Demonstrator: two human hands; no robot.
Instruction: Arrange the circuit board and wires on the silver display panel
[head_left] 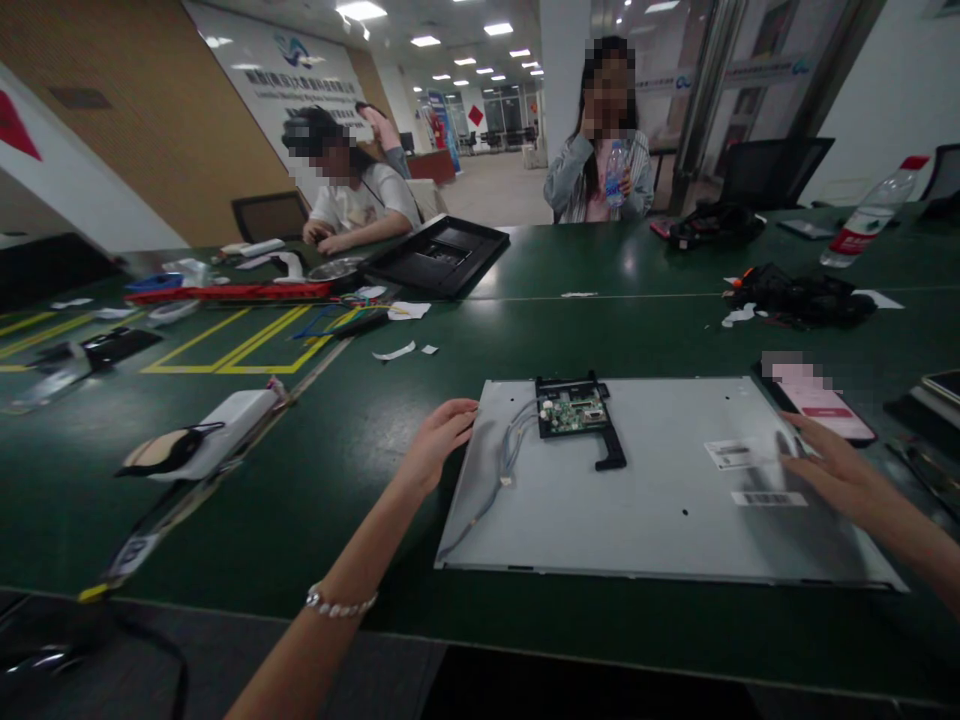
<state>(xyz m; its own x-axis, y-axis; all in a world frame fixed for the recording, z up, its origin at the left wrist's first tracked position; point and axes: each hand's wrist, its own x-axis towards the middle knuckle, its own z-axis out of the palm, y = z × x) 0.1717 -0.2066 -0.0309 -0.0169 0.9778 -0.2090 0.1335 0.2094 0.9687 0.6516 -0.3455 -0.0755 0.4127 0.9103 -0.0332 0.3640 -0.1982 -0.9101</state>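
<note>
A flat grey metal display panel (645, 520) lies back side up on the green table in front of me. Fixed near its far edge is a black bracket (611, 445) with a green circuit board (574, 412). Grey cables (510, 450) run from the board toward the near left corner. My left hand (442, 435), fingers stretched out, is at the panel's far left edge. At the right edge is my right hand (829, 465), its fingers extended over the panel near two white labels (769, 498). Both hands look open; whether the right fingertips touch the metal I cannot tell.
A phone (817, 400) lies beyond my right hand. Farther off are a black monitor cover (442, 255), a water bottle (874, 215) and a black bundle (802, 295). A white device (217, 435) with a cable lies left. Two people sit across the table.
</note>
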